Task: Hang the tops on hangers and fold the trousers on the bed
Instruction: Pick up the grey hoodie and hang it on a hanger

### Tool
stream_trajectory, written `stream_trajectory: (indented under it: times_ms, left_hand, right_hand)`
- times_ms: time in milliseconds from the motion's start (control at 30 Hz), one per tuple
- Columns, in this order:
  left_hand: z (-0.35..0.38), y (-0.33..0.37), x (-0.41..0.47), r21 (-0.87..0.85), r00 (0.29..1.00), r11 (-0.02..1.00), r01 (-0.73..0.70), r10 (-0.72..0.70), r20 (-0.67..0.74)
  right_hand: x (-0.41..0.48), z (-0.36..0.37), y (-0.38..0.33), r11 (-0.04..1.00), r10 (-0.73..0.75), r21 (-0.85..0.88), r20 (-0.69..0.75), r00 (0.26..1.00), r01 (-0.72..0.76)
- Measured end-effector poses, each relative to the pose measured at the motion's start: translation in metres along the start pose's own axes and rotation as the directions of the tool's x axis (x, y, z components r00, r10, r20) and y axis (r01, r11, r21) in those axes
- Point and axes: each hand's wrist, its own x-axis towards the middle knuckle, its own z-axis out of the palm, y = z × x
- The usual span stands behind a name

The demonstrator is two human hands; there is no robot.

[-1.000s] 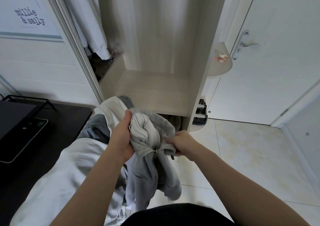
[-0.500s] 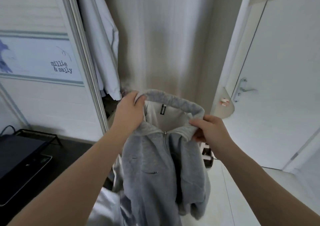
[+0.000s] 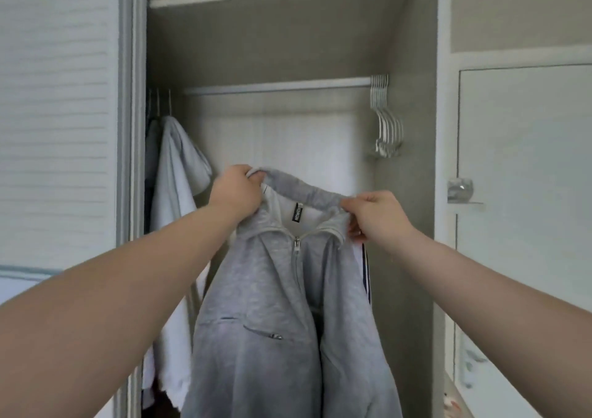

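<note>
Hung garment, far left: white garment (image 3: pixel 173 187) already on the rail (image 3: pixel 278 85), at its left end, partly behind the wardrobe frame.
Left hand: left hand (image 3: pixel 238 193) clenched on the left end of the collar, fingers curled over the fabric edge.
Task item: grey zip top (image 3: pixel 262 321) held up in front of the open wardrobe, below the rail. The front faces the camera and the zip is closed to just under the collar.
Long axis: vertical, body hanging straight down. The collar line runs left to right between the two hands, slightly higher on the left.
Right hand: right hand (image 3: pixel 374 217) pinching the right end of the collar between thumb and fingers.
Behind right shoulder: a white edge with a dark stripe. Cannot tell which garment it belongs to.
Hangers: empty hangers (image 3: pixel 387 129) bunched at the right end of the rail, above and to the right of the top.
Key relation: the hangers lie up and right of the collar, and the right hand is the nearer. Judgement: the right hand would let go to fetch one while the left keeps the top up.
Change vs 0.5 s ago: same two collar grips. The view has tipped upward, so rail and hangers now show.
Change vs 1.0 s ago: the top was bunched low between the hands and now hangs at full length.
</note>
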Motion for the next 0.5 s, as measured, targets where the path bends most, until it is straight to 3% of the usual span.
stream_trajectory:
  times_ms: [167, 300, 400, 500]
  left_hand:
    - [0.003, 0.028, 0.085, -0.038, 0.995, 0.998, -0.042, 0.038, -0.091]
    - [0.009, 0.049, 0.135, 0.055, 0.986, 0.997, -0.063, 0.070, -0.153]
    - [0.022, 0.055, 0.162, 0.144, 0.982, 0.987, -0.066, 0.090, -0.168]
    - [0.040, 0.055, 0.180, 0.192, 0.981, 0.975, -0.116, 0.143, -0.134]
  right_hand:
    - [0.116, 0.011, -0.039, 0.943, -0.081, -0.328, -0.046, 0.996, 0.062]
    - [0.183, 0.010, -0.074, 0.672, -0.243, -0.733, -0.081, 0.967, 0.107]
    - [0.225, 0.005, -0.082, 0.449, -0.395, -0.892, -0.142, 0.908, 0.056]
    - [0.261, -0.002, -0.076, 0.269, -0.405, -0.960, -0.184, 0.896, -0.075]
